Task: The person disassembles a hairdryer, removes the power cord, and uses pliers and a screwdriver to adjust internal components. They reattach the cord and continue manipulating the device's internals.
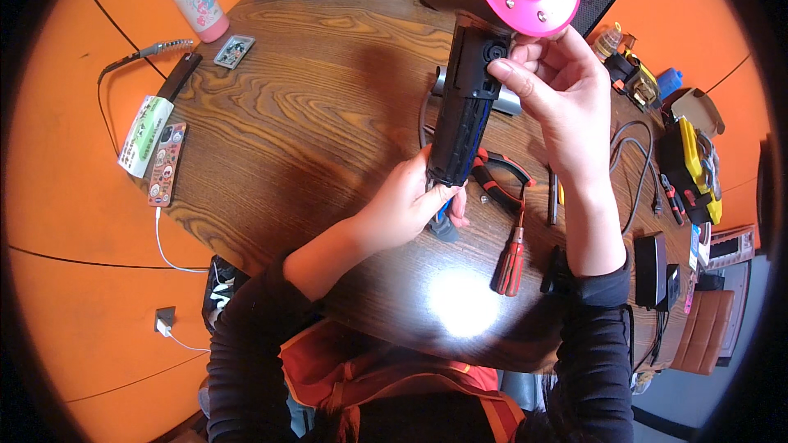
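A hair dryer [461, 107] with a dark head and a pink ring is held up over the table, its handle showing a bare black inner body. My left hand [410, 201] is closed around the lower end of that handle, where a bit of blue shows below. Near the top, my right hand [558, 86] pinches the handle beside a round part, thumb in front, fingers partly hidden under the pink ring. Behind the handle lies a silvery part [507, 100], mostly covered. Below it are red-and-black pliers [507, 166] and a screwdriver [510, 262] with a red handle.
On the wooden table [287, 90], a pink bottle [197, 4], a small clear case [235, 52] and a soldering iron [148, 53] sit at left. A power cord [636, 172], a yellow-black toolbox [689, 168] and a black speaker [650, 271] line the right side.
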Available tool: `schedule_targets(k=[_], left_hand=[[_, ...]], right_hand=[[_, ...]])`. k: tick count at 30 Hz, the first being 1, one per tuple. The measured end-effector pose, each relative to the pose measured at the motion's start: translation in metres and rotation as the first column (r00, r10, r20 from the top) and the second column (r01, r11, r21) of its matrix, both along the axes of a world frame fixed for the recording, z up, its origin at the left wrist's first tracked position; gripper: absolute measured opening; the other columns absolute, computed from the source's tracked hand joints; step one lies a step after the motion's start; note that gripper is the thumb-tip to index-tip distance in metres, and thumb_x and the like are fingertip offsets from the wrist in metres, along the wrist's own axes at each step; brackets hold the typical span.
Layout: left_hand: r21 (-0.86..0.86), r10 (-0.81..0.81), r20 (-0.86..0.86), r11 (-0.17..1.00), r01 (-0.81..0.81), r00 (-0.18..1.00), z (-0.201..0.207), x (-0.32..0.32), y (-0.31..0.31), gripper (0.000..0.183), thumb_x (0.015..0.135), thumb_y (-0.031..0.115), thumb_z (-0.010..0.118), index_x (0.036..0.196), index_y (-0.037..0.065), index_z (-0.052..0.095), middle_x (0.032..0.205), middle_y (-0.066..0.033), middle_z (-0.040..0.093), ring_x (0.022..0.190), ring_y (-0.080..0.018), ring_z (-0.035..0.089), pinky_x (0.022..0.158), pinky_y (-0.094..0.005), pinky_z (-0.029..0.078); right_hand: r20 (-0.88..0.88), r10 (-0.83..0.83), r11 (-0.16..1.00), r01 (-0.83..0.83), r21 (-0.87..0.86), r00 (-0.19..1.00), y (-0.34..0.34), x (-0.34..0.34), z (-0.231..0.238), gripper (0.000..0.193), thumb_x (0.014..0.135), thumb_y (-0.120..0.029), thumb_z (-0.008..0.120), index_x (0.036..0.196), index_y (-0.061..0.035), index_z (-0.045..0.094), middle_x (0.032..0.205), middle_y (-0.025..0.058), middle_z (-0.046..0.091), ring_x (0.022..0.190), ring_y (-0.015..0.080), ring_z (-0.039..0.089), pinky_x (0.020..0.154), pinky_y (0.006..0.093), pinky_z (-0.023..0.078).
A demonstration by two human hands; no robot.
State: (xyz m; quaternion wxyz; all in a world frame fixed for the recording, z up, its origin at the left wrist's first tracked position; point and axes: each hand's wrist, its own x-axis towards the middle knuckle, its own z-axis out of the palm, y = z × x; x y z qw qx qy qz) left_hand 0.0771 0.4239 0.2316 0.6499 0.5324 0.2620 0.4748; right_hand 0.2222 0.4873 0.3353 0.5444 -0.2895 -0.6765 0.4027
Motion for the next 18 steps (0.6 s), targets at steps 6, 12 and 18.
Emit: schedule_targets(k=[6, 12, 18], left_hand=[[-0.032, 0.001, 0.005, 0.999, -0.001, 1.000, 0.0038, 0.0002, -0.0002, 0.029, 0.084, -0.002, 0.039, 0.114, 0.002, 0.038, 0.068, -0.0067, 0.051, 0.063, -0.0135, 0.054, 0.063, -0.0283, 0.048], [-0.041, -0.006, 0.014, 0.999, 0.006, 1.000, 0.0042, 0.0000, -0.0004, 0.028, 0.085, -0.001, 0.039, 0.113, 0.002, 0.039, 0.068, -0.0065, 0.050, 0.063, -0.0136, 0.054, 0.063, -0.0287, 0.048], [-0.019, -0.006, 0.035, 1.000, 0.006, 0.999, 0.0018, 0.0002, 0.0006, 0.027, 0.085, -0.001, 0.039, 0.113, 0.001, 0.038, 0.068, -0.0071, 0.050, 0.063, -0.0143, 0.054, 0.064, -0.0309, 0.050]], right_hand=[[-0.066, -0.080, 0.989, 0.088, 0.117, 0.995, -0.0066, -0.0101, -0.0101, 0.029, 0.067, -0.001, 0.071, 0.090, 0.0000, 0.053, 0.075, 0.0002, 0.055, 0.069, 0.0046, 0.052, 0.063, 0.0164, 0.045], [-0.040, -0.055, 0.993, 0.059, 0.099, 0.998, -0.0016, -0.0067, -0.0103, 0.028, 0.067, -0.002, 0.072, 0.087, -0.0005, 0.053, 0.076, -0.0007, 0.053, 0.066, 0.0033, 0.049, 0.062, 0.0154, 0.044], [-0.062, 0.064, 0.998, -0.063, 0.026, 0.996, -0.0002, -0.0047, -0.0090, 0.030, 0.069, -0.001, 0.068, 0.092, -0.0008, 0.050, 0.074, -0.0017, 0.053, 0.066, 0.0020, 0.050, 0.054, 0.0131, 0.041]])
